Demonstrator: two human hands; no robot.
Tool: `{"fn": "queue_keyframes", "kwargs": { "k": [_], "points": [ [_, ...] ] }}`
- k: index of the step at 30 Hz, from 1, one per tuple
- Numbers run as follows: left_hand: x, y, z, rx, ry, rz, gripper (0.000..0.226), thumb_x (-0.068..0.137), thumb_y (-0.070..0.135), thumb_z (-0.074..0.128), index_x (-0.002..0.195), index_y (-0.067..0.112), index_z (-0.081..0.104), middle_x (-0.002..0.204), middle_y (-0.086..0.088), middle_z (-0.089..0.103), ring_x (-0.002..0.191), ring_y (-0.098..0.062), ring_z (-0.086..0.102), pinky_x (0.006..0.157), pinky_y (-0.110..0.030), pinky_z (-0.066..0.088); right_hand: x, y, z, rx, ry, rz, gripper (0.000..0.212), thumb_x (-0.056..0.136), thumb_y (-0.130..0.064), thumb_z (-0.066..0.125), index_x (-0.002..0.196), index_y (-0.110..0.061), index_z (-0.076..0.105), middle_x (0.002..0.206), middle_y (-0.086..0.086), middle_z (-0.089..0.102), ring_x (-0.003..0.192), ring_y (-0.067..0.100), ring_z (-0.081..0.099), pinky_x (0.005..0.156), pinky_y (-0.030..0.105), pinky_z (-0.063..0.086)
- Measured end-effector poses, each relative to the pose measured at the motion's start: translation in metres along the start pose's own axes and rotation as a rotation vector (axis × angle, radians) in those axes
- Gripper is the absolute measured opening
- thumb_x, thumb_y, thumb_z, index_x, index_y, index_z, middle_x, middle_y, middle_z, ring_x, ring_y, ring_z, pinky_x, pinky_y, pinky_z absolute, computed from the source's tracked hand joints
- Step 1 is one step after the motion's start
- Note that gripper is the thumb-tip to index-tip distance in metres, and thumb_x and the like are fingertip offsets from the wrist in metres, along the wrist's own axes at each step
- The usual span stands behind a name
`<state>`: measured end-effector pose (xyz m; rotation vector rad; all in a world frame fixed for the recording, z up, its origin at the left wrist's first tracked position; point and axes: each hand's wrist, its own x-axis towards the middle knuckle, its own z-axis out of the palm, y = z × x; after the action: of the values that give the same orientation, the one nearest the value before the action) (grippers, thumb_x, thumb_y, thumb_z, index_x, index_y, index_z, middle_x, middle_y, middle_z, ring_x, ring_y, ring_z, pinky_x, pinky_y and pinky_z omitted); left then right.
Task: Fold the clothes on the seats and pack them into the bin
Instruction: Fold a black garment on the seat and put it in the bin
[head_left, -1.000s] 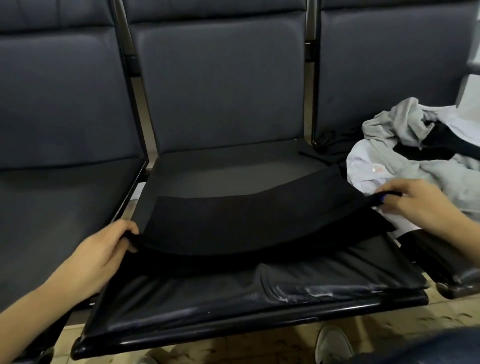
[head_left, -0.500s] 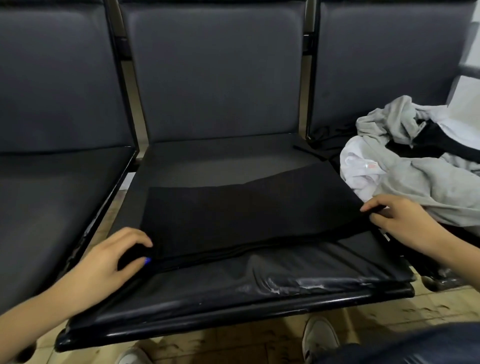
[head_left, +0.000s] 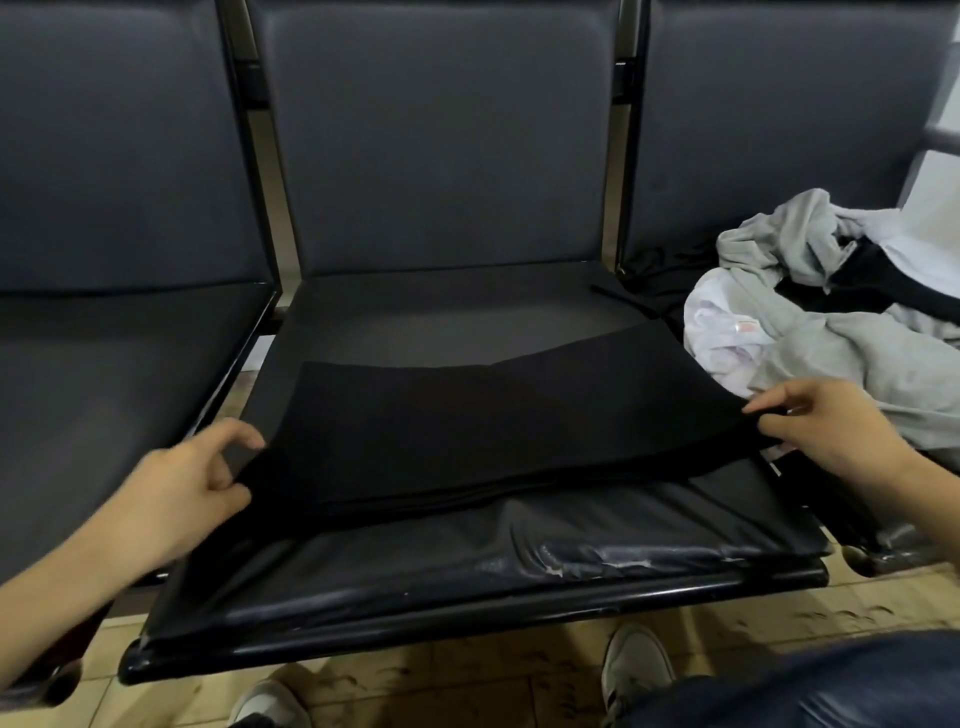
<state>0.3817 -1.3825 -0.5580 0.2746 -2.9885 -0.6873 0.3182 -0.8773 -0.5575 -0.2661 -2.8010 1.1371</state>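
Left hand (head_left: 187, 483): enters from 8 o'clock, forearm angled up-right, thumb and fingers pinching the left end of the black garment (head_left: 498, 431). Garment: folded into a wide band, lying flat across the front half of the middle seat (head_left: 467, 571). Right hand (head_left: 831, 431): enters from 4 o'clock, fingers pointing left, pinching the garment's right end. Pile of grey, white and black clothes (head_left: 831, 322): on the right seat at 2 o'clock, just beside that hand.

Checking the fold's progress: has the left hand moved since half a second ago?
Yes. The left hand has lifted off the middle seat, raising the black cloth's left corner.
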Motion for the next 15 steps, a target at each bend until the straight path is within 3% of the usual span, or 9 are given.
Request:
{"fn": "queue_keyframes", "kwargs": {
  "k": [2,4,7,9,11,15],
  "points": [
    [0.004,-0.015,-0.012,-0.041,0.035,-0.069,0.048,0.071,-0.007,0.072,0.085,0.036,0.057,0.049,-0.003,0.058,0.050,-0.024,0.057,0.055,-0.023,0.046,0.001,0.001,-0.006,-0.006,0.042,-0.010,0.023,0.082,0.007,0.063,0.077,-0.016,0.069,0.075,0.013,0.068,0.061,0.023,0.063,0.048,0.009,0.046],
    [0.005,-0.029,-0.021,-0.129,0.028,-0.105,0.047,0.075,-0.011,0.067,0.080,0.035,0.062,0.047,-0.007,0.060,0.042,-0.028,0.056,0.053,-0.033,0.053,0.001,0.002,-0.008,-0.054,0.020,-0.028,0.024,0.081,0.005,0.065,0.075,-0.018,0.069,0.075,0.015,0.069,0.062,0.024,0.061,0.049,0.009,0.045],
    [0.002,-0.029,-0.023,-0.361,-0.087,-0.209,0.032,0.082,-0.022,0.052,0.087,0.008,0.063,0.042,-0.015,0.055,0.031,-0.021,0.048,0.034,-0.024,0.045,-0.001,0.001,-0.007,-0.105,-0.069,-0.035,0.027,0.080,0.008,0.064,0.072,-0.017,0.068,0.074,0.013,0.068,0.060,0.026,0.057,0.047,0.010,0.045],
    [0.000,-0.030,-0.019,-0.415,-0.176,-0.235,0.027,0.082,-0.023,0.047,0.085,0.000,0.061,0.040,-0.012,0.051,0.029,-0.017,0.045,0.030,-0.021,0.040,-0.001,-0.001,-0.008,-0.134,-0.106,-0.043,0.027,0.080,0.010,0.064,0.071,-0.015,0.068,0.074,0.011,0.068,0.063,0.030,0.059,0.048,0.013,0.047],
    [-0.002,-0.030,-0.018,-0.400,-0.217,-0.225,0.026,0.081,-0.023,0.048,0.084,0.000,0.061,0.038,-0.006,0.050,0.029,-0.014,0.044,0.029,-0.019,0.038,-0.001,-0.002,-0.010,-0.153,-0.129,-0.052,0.028,0.079,0.012,0.062,0.069,-0.013,0.068,0.073,0.010,0.068,0.067,0.034,0.061,0.051,0.019,0.049],
    [0.001,-0.029,-0.025,-0.297,-0.142,-0.132,0.023,0.076,-0.011,0.063,0.082,0.011,0.064,0.039,-0.001,0.047,0.029,-0.007,0.040,0.034,-0.015,0.032,-0.002,-0.002,-0.014,-0.168,-0.152,-0.048,0.035,0.080,0.014,0.056,0.064,-0.015,0.069,0.059,0.003,0.068,0.068,0.030,0.064,0.053,0.022,0.052]
  ]
}}
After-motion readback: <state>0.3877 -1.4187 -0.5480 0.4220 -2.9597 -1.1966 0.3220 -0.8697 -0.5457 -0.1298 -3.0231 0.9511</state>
